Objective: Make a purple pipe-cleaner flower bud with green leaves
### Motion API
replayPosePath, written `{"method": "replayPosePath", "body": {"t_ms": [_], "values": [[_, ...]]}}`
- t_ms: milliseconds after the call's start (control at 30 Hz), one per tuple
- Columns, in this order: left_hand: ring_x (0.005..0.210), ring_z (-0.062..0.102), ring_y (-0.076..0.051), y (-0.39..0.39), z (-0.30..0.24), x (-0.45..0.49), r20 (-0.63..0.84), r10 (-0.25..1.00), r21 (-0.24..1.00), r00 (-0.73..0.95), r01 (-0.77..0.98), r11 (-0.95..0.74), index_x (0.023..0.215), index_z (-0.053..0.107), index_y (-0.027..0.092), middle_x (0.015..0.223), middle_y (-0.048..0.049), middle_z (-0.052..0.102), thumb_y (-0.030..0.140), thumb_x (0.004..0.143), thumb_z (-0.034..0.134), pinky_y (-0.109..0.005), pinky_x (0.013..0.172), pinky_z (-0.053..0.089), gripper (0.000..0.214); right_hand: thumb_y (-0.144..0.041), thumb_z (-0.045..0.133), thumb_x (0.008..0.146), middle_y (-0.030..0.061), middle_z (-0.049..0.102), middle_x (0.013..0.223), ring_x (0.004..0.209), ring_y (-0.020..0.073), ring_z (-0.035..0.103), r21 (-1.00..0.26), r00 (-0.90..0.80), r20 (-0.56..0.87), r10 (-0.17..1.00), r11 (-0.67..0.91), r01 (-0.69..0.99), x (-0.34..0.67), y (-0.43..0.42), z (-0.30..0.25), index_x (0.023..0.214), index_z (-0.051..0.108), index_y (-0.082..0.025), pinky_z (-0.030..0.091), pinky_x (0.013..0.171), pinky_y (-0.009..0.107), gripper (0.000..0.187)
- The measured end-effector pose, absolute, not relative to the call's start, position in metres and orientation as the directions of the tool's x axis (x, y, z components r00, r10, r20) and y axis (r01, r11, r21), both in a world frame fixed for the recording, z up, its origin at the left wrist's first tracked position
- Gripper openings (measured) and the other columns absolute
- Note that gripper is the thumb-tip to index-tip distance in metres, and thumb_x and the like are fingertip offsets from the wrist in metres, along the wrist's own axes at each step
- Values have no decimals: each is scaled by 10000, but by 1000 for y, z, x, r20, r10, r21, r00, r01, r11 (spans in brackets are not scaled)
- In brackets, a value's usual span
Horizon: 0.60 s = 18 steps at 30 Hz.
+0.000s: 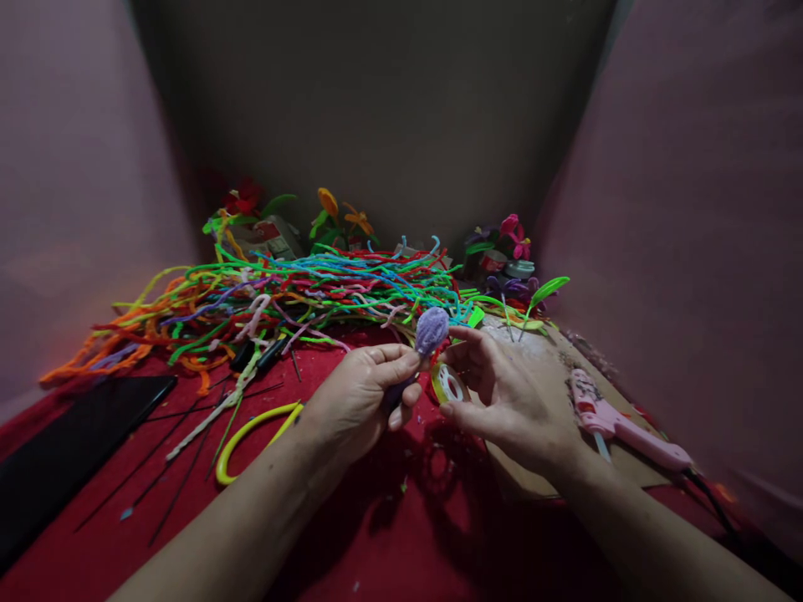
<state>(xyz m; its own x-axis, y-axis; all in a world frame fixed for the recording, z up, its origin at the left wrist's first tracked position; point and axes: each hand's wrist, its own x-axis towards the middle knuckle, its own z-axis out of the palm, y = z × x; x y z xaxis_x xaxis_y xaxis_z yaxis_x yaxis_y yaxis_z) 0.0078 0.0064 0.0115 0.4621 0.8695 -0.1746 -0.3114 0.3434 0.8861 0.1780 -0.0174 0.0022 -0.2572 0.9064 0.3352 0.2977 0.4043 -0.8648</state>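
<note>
Pinched between the thumb and fingers of my left hand (370, 389) is a purple fuzzy flower bud (432, 329), its rounded head pointing up. A darker purple part shows below my fingers. My right hand (502, 385) is just to the right, with thumb and fingers curled around a small roll of yellow tape (449, 383) that has a white core. The roll sits close beside the bud's base; whether a strip of tape joins them I cannot tell. Both hands are above the red cloth (389, 535).
A heap of coloured pipe cleaners (326, 288) spreads across the back. Yellow-handled scissors (229, 456), thin dark wires (181, 468) and a black flat slab (75, 451) lie left. A pink glue gun (633, 426) rests on cardboard (552, 393) at right. Fuzzy flowers (357, 219) stand behind.
</note>
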Motion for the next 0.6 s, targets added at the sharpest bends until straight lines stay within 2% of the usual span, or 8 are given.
{"method": "replayPosePath", "body": {"t_ms": [367,600], "values": [[341,365,-31,10,8,7,-124,877,917,465,-285,280,712,534,123,486,23,486,244,801,555,-145,350,256,151,-90,603,691,60,535,1058,975,190,532,-862,-254,351,901,417,288,178,-16,2,1224,400,-213,448,851,340,584],[334,362,-27,9,8,7,-151,871,910,467,-279,306,700,535,121,478,28,484,232,806,545,-141,350,252,154,-112,619,685,56,541,1032,959,196,536,-868,-237,325,916,388,309,178,-17,1,1215,406,-209,456,824,337,579]]}}
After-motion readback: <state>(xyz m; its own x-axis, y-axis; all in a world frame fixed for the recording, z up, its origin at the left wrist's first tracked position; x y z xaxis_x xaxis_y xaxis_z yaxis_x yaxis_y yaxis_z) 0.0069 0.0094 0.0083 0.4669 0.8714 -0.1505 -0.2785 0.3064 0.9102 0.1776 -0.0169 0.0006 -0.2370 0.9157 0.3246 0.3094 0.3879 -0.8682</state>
